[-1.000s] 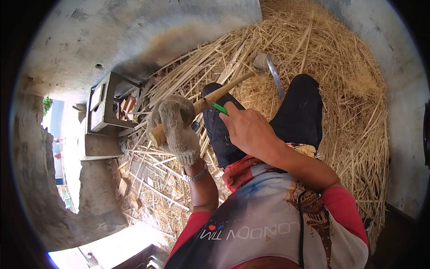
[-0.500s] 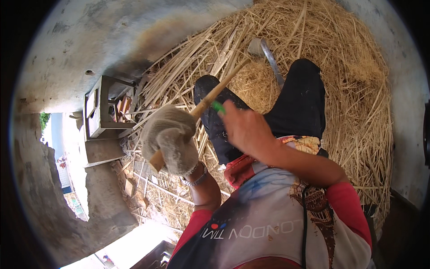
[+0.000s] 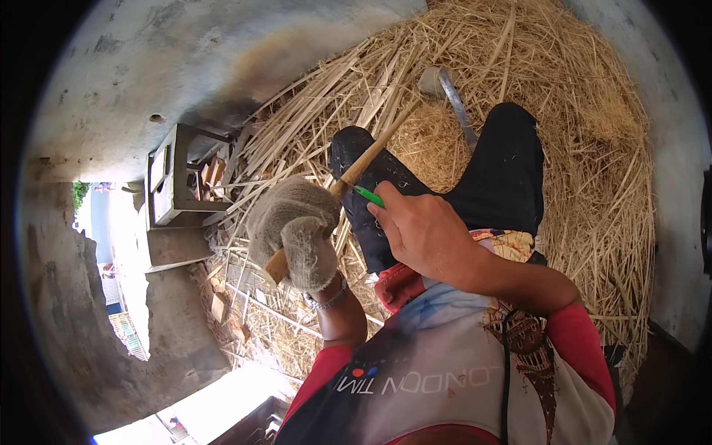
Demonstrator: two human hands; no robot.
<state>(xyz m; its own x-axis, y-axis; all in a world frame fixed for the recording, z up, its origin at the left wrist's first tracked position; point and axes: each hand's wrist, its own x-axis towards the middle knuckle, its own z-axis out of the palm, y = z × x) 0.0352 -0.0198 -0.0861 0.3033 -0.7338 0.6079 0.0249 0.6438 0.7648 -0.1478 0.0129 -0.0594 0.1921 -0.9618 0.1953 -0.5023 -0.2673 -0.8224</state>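
Surrounded by stained grey plaster walls (image 3: 170,44), bends both knees amid pale straw (image 3: 593,245) and long split strips (image 3: 319,111). Has, at far left, a jagged gap (image 3: 137,282) bright with daylight, then a low wooden frame (image 3: 189,206) with reddish-brown pieces (image 3: 213,172) inside. Wears a grey knitted glove (image 3: 285,211) on the left hand (image 3: 297,230) and a band (image 3: 326,299) at that wrist. Grips a wooden stick (image 3: 378,148) in the gloved fist, with a short end jutting out below and the longer, narrower part slanting up and rightward across the left knee. Pinches, just right of the fist, a slim green tool (image 3: 368,196) in the bare right hand (image 3: 423,230), thumb and fingers closed on it, tip right beside the stick; cannot tell touching from just apart. Wears black trousers (image 3: 512,178) flecked with pale bits. Has, beyond the parted knees, a grey block (image 3: 430,80) and, against its right side, a curved metal blade (image 3: 456,104). Shows more straw at far right, heaped near the wall.
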